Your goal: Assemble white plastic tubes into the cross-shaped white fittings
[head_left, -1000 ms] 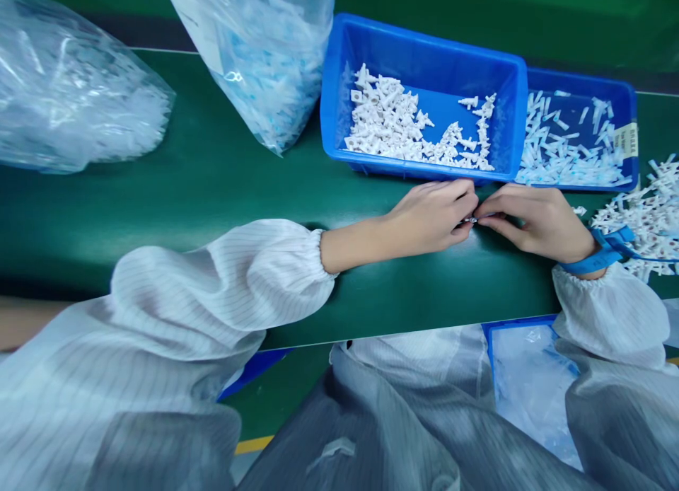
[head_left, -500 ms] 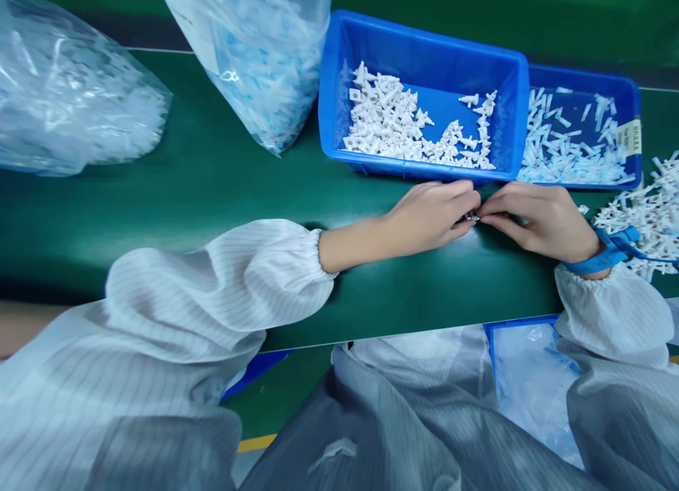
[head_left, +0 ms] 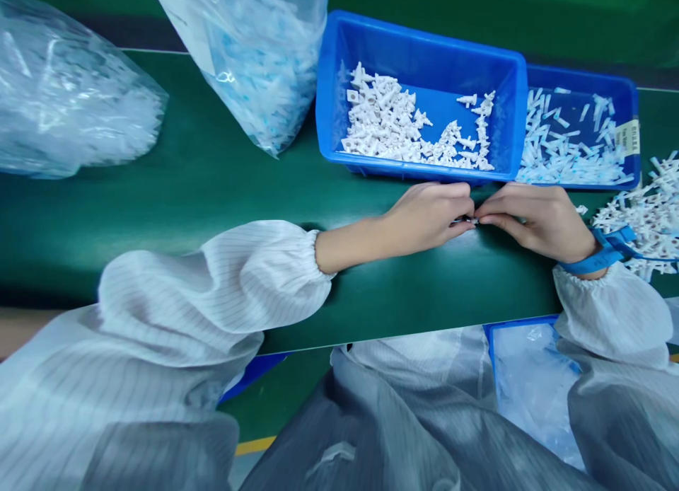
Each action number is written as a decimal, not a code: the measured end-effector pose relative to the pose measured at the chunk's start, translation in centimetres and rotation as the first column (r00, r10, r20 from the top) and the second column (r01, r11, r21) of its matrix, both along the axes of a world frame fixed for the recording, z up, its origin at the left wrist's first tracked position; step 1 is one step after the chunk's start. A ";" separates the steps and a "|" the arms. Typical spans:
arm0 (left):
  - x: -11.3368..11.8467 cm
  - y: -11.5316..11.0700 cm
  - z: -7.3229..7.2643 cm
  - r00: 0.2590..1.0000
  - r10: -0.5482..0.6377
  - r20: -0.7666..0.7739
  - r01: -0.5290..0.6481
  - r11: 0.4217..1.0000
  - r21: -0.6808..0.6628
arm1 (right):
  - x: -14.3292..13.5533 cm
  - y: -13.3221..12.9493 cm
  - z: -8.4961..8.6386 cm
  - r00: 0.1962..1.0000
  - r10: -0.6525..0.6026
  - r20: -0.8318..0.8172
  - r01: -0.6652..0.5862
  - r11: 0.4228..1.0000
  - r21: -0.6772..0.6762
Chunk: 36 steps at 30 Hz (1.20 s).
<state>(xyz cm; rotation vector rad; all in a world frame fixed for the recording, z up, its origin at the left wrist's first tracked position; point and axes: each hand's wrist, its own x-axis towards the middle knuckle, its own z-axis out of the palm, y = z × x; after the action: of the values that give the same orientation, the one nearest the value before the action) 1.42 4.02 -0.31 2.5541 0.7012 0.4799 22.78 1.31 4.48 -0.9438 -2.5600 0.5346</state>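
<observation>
My left hand (head_left: 432,215) is closed in a pinch just in front of the large blue bin (head_left: 419,167). A small white plastic part (head_left: 474,221) shows at its fingertips, mostly hidden by the fingers. Fingertip to fingertip with it, my right hand (head_left: 535,218) is also pinched at the same spot; whatever lies between its fingers is too small to make out. Inside the bin lie many small white plastic fittings (head_left: 385,112), heaped toward the left. A blue strap (head_left: 594,259) circles my right wrist.
Right of the bin stands a shallower blue tray (head_left: 635,95) of pale blue-tipped pieces (head_left: 567,151). A pile of white assembled pieces (head_left: 652,208) lies at the table's right. Two clear bags (head_left: 265,73) of parts sit at the back left. Below the table edge is another blue bin (head_left: 491,335).
Both hands stay together at nearly the same place, with only a slight shift of the fingers. The whole view has moved a little; the bins and bags look unchanged.
</observation>
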 end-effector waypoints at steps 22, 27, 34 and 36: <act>0.2 0.1 0.7 0.999 0.038 0.004 -0.037 0.990 -0.137 | 0.1 0.6 -0.5 1.000 -0.029 0.004 0.029 0.986 -0.161; 0.4 0.0 0.7 0.999 0.045 -0.001 -0.045 0.990 -0.131 | 0.1 0.6 -0.4 1.000 -0.019 0.006 0.019 0.989 -0.143; 0.6 0.0 0.8 0.997 0.072 -0.003 -0.072 0.983 -0.166 | -0.1 0.6 -0.5 1.000 -0.018 0.020 0.020 0.993 -0.117; 0.6 0.0 1.0 0.997 0.079 -0.007 -0.079 0.981 -0.175 | -0.2 0.5 -0.4 1.000 -0.014 0.021 0.016 0.996 -0.085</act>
<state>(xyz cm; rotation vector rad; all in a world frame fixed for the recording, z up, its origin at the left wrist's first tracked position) 2.02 4.01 0.65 2.3691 0.8108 0.4244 22.59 1.81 4.03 -1.0013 -2.5640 0.6368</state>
